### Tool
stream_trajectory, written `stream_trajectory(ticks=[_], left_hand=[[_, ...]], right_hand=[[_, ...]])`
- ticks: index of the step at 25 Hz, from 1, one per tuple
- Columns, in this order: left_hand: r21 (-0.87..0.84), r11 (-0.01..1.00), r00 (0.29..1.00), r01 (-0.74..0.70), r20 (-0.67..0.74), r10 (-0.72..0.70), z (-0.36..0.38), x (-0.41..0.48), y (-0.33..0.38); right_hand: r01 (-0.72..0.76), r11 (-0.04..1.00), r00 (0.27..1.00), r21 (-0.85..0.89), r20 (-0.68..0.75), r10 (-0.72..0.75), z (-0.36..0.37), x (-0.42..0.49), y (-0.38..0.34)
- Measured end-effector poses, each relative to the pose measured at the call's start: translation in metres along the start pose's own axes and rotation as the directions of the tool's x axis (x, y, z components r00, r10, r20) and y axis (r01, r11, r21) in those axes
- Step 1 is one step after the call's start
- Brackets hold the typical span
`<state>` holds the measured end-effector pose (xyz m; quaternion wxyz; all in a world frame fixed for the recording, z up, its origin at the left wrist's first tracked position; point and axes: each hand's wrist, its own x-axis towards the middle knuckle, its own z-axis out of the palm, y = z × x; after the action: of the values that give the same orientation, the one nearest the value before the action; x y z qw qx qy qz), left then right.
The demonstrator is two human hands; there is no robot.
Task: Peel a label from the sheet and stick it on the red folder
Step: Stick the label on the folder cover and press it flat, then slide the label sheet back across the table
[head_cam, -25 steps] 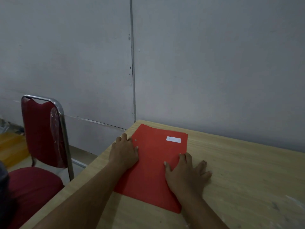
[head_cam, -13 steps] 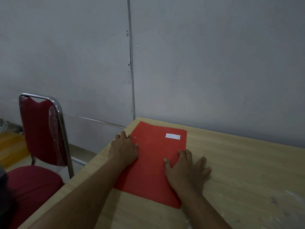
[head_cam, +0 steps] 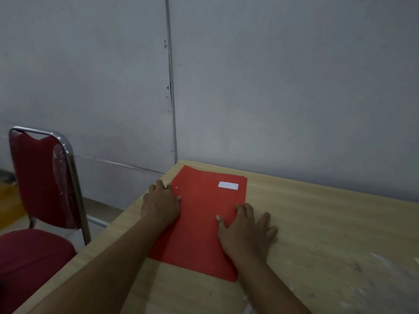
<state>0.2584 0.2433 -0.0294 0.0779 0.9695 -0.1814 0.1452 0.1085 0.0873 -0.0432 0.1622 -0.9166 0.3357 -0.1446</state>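
The red folder (head_cam: pixel 199 223) lies flat near the far left corner of the wooden table (head_cam: pixel 328 234). A small white label (head_cam: pixel 228 185) is stuck near the folder's far right corner. My left hand (head_cam: pixel 159 205) rests palm down on the folder's left edge, fingers close together. My right hand (head_cam: pixel 246 230) lies flat with fingers spread, partly on the folder's right edge and partly on the table. Neither hand holds anything. No label sheet is in view.
A red chair with a chrome frame (head_cam: pixel 43 182) stands left of the table. A grey panelled wall (head_cam: pixel 272 87) runs right behind the table's far edge. Pale scuff marks (head_cam: pixel 385 264) show on the table at the right.
Both hands stay flat on the folder in the same places. The view has tilted slightly, so folder and hands sit a little lower in the picture.
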Motion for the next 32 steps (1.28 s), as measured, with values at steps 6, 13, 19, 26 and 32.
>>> stream_trajectory(ticks=[6, 13, 19, 26, 32], left_hand=[[-0.015, 0.999, 0.999, 0.038, 0.028, -0.038, -0.002, 0.000, 0.004], [-0.094, 0.995, 0.994, -0.027, -0.112, 0.016, -0.028, -0.013, 0.021], [-0.369, 0.848, 0.925, -0.380, -0.165, 0.343, -0.047, -0.072, 0.147], [-0.549, 0.631, 0.779, -0.548, -0.060, 0.624, -0.037, -0.184, 0.329], [-0.578, 0.625, 0.748, -0.524, 0.039, 0.662, -0.033, -0.233, 0.407]], right_hand=[[0.056, 0.997, 0.995, 0.051, 0.082, -0.060, -0.015, 0.002, 0.008], [0.068, 0.812, 0.998, 0.580, -0.036, -0.057, -0.110, 0.011, 0.130], [-0.142, 0.878, 0.985, 0.458, -0.022, 0.172, -0.209, -0.052, 0.278], [-0.223, 0.936, 0.916, 0.271, -0.271, 0.296, -0.235, -0.095, 0.379], [-0.175, 0.960, 0.931, 0.220, -0.281, 0.234, -0.226, -0.099, 0.410]])
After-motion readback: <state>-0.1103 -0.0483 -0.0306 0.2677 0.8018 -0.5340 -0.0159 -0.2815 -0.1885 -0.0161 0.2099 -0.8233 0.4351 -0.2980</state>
